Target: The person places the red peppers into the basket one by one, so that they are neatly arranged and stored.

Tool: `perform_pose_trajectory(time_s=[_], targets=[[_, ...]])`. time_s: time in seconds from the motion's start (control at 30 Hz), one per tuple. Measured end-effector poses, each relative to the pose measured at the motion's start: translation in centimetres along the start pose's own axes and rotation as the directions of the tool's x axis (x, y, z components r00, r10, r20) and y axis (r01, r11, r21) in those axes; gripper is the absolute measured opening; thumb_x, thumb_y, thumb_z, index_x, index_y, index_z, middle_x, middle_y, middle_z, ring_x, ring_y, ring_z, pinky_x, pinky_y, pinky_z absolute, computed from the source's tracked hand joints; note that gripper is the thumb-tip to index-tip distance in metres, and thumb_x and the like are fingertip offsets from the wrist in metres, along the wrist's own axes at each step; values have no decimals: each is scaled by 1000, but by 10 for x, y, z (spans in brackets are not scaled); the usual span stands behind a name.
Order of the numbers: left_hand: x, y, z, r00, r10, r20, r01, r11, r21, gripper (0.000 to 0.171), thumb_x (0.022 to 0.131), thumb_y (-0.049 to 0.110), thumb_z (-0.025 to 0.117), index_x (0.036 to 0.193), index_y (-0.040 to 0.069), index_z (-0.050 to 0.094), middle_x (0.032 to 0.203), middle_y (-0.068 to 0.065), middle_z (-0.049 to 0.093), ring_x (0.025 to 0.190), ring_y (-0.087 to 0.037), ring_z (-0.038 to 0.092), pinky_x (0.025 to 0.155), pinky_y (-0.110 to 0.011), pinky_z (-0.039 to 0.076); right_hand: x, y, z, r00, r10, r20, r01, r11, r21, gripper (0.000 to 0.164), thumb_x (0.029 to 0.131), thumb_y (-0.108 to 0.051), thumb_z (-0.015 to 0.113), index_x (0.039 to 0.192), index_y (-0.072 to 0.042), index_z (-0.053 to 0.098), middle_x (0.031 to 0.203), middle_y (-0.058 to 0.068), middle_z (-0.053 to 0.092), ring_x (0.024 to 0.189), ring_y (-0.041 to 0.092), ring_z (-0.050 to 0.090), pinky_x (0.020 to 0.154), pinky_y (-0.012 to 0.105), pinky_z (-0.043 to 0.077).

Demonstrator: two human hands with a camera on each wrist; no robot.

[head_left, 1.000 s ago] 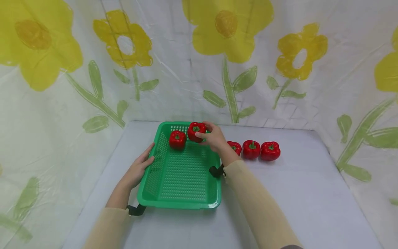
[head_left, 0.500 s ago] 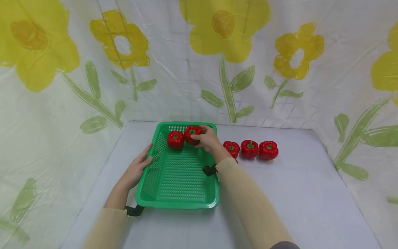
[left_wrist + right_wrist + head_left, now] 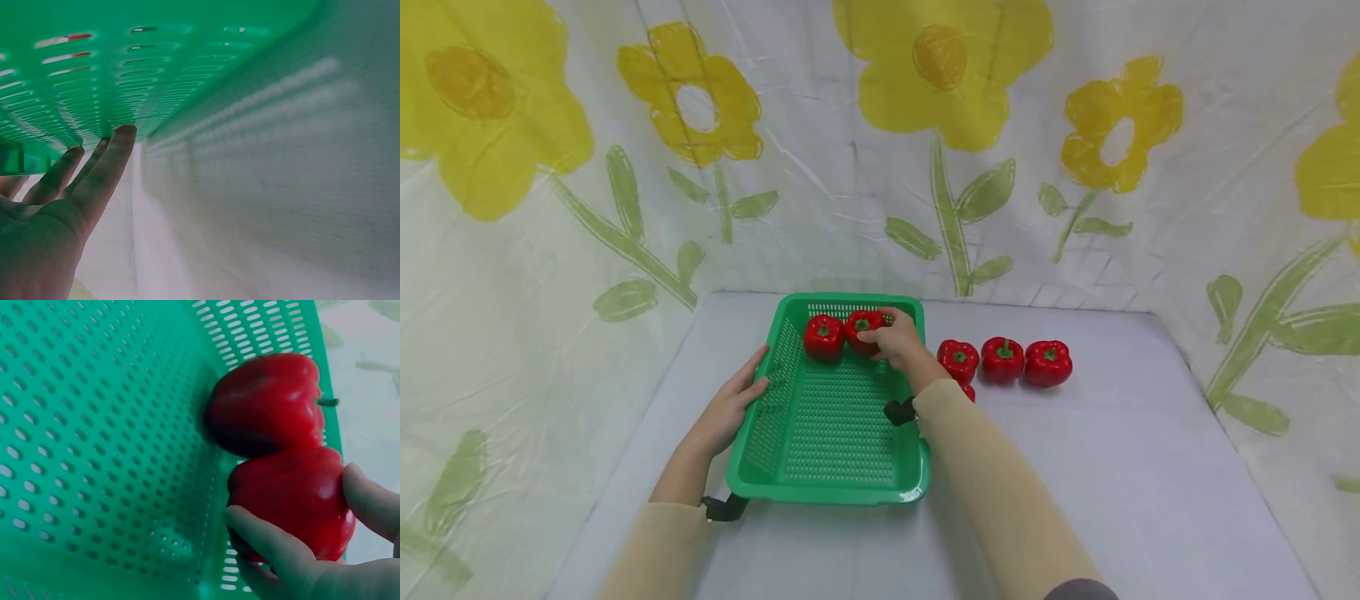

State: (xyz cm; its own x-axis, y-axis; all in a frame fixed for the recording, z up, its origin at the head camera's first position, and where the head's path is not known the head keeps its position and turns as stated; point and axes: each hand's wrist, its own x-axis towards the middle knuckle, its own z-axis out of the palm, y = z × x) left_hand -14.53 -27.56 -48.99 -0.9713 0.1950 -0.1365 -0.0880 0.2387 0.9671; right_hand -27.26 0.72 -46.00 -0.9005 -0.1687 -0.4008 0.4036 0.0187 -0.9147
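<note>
My left hand (image 3: pixel 730 408) holds the green plastic basket (image 3: pixel 827 493) at its left side. Its thumb lies over the rim, while the long fingers (image 3: pixel 103 175) stretch along the slotted outer wall in the left wrist view. Inside the basket's far right corner, my right hand (image 3: pixel 898 340) grips a red bell pepper (image 3: pixel 862 332) between thumb and fingers. Directly left of it, a second bell pepper (image 3: pixel 823 337) sits against the far wall. The right wrist view shows the gripped pepper (image 3: pixel 294 500) touching its neighbour (image 3: pixel 269 406), whose green stem points outward.
Right of the basket, three red bell peppers stand in a row: a near one (image 3: pixel 958 360), a middle one (image 3: pixel 1002 360) and an outer one (image 3: pixel 1048 363). Another pepper (image 3: pixel 968 392) peeks out behind the right sleeve. A flower-painted sheet (image 3: pixel 850 208) hangs behind the white table (image 3: pixel 1150 467).
My right hand has lowered the bell pepper into the basket's far right corner, beside the other one. The left hand keeps its place on the basket.
</note>
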Motion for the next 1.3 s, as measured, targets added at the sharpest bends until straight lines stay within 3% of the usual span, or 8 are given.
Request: perform_pose_trajectory(time_s=[0.4,0.8,1.03,1.3], targets=[[1,0,1,1000,5,-1,-5,1000,11,59,110,32,39,163,34,12,170,-3,12,154,-36,19,112,-56,38,-1,8,1,1000,25,15,-24,999,-38,70,90,3,72,151,-10,41,148,20,44,127,37,57,97,54,54],[2,-2,-2,1000,10,8,-10,1000,19,59,110,33,39,163,34,12,170,-6,13,152,-38,23,109,-52,43,0,11,1,1000,23,8,-23,998,-61,71,90,3,71,152,-11,40,148,20,43,127,36,56,99,55,53],[2,-1,-1,1000,12,7,-12,1000,21,60,110,32,39,163,33,12,170,-5,11,154,-37,17,113,-56,36,1,10,1,999,42,-16,-43,996,-75,73,90,5,70,153,-9,36,150,21,41,134,40,48,97,57,54],[1,0,-1,1000,-6,0,6,1000,25,60,110,32,40,163,34,12,170,-3,10,155,-35,14,115,-56,33,-1,11,1,998,57,-21,-59,992,-110,75,90,5,69,155,-11,35,152,20,40,132,39,51,97,53,55]])
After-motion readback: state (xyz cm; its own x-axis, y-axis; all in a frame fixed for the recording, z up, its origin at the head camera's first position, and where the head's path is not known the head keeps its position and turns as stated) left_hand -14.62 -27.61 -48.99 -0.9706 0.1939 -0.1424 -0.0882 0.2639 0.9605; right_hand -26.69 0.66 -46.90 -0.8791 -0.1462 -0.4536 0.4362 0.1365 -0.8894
